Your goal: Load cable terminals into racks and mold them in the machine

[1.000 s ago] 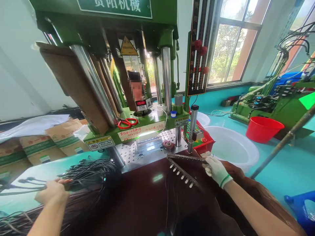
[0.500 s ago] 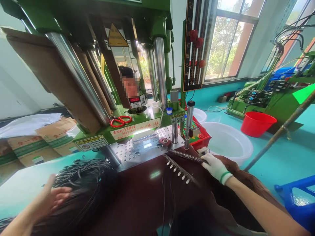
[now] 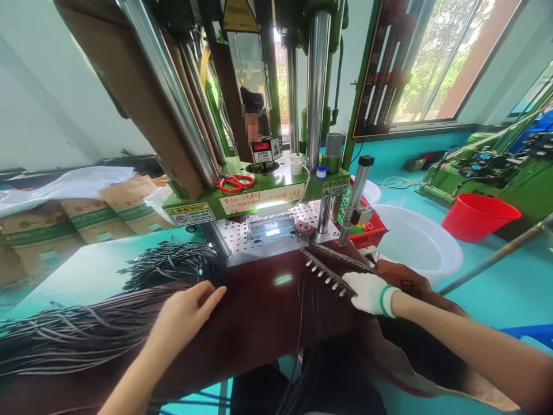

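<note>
My right hand (image 3: 370, 294): white knit glove (image 3: 363, 287), matt, slightly fibrous. Lower centre: dark bench top (image 3: 263, 308), glossy, smooth. Centre: steel comb bar (image 3: 326, 270), dull grey metal. Upper centre: chrome columns (image 3: 317, 86), polished. Lower left: black cables (image 3: 78, 337), matt, rubbery-looking. Far left: cardboard cartons (image 3: 97, 222), rough brown paper.

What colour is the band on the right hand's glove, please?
The band is green, on a white glove, in the head view.
</note>
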`<action>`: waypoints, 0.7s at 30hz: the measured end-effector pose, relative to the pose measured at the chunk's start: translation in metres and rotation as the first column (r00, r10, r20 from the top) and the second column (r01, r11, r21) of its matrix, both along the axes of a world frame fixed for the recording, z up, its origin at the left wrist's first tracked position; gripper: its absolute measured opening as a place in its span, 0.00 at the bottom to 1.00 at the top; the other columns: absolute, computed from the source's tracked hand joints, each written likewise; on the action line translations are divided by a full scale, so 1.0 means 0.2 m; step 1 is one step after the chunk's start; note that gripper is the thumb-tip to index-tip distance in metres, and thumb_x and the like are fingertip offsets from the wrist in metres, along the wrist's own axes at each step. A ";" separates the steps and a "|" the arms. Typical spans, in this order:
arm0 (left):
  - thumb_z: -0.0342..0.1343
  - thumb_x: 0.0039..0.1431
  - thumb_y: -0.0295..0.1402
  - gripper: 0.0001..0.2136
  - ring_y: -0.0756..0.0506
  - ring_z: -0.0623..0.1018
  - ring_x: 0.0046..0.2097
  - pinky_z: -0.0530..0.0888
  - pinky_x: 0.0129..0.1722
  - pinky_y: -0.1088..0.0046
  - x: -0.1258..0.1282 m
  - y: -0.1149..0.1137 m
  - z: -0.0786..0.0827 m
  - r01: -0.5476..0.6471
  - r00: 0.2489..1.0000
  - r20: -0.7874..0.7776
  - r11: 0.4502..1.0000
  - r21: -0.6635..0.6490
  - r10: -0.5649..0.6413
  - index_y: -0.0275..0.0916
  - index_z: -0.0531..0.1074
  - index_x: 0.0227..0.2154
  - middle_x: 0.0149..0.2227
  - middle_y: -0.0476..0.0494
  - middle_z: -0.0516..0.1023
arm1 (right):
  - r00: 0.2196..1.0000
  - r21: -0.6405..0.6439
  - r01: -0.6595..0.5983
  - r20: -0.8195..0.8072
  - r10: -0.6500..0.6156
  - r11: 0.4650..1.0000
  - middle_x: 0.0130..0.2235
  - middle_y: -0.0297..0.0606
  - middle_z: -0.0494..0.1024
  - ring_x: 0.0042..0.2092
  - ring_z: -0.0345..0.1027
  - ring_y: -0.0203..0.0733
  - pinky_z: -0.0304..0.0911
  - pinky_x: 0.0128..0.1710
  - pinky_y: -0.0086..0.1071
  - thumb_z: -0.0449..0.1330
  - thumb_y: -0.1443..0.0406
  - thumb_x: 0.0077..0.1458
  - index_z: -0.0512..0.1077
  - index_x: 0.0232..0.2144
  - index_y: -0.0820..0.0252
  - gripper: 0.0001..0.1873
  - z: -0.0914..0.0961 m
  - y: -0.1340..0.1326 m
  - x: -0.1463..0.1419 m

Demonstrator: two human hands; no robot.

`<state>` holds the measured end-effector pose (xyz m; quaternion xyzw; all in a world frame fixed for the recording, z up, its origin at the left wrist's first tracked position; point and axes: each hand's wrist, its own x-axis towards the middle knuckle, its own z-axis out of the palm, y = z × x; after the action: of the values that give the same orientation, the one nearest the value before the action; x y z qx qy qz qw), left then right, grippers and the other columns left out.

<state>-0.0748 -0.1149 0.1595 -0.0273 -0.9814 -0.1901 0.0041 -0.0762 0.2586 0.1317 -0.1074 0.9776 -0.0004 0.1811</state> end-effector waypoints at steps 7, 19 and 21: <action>0.49 0.52 0.39 0.13 0.50 0.71 0.30 0.65 0.30 0.75 0.10 0.41 -0.23 0.248 0.904 0.193 0.836 0.490 -0.382 0.39 0.67 0.39 0.31 0.49 0.75 | 0.997 0.085 0.050 -0.058 -0.045 0.995 0.41 0.50 0.74 0.41 0.68 0.55 0.58 0.35 0.36 0.56 0.69 0.42 0.68 0.41 0.63 0.19 0.15 -0.03 -0.32; 0.51 0.50 0.44 0.19 0.58 0.57 0.16 0.50 0.12 0.81 -0.10 0.70 -0.31 -0.141 0.691 0.388 0.413 0.900 -0.610 0.34 0.66 0.39 0.28 0.46 0.75 | 0.962 -0.107 0.005 -0.272 -0.034 0.994 0.42 0.39 0.74 0.43 0.67 0.42 0.58 0.39 0.29 0.55 0.70 0.47 0.70 0.42 0.57 0.17 0.14 -0.29 -0.90; 0.48 0.52 0.44 0.16 0.57 0.56 0.14 0.48 0.11 0.80 -0.19 0.74 -0.28 -0.168 0.729 0.385 0.398 0.902 -0.566 0.34 0.67 0.34 0.21 0.49 0.73 | 0.957 -0.137 0.007 -0.286 -0.046 0.991 0.43 0.40 0.73 0.43 0.66 0.40 0.60 0.40 0.30 0.56 0.68 0.51 0.70 0.42 0.58 0.14 0.12 -0.33 -1.01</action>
<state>-0.1131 0.0340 0.1035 -0.0814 -0.6444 -0.6775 -0.3450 -0.2776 0.1918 0.1565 -0.1050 0.9926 -0.0532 0.0290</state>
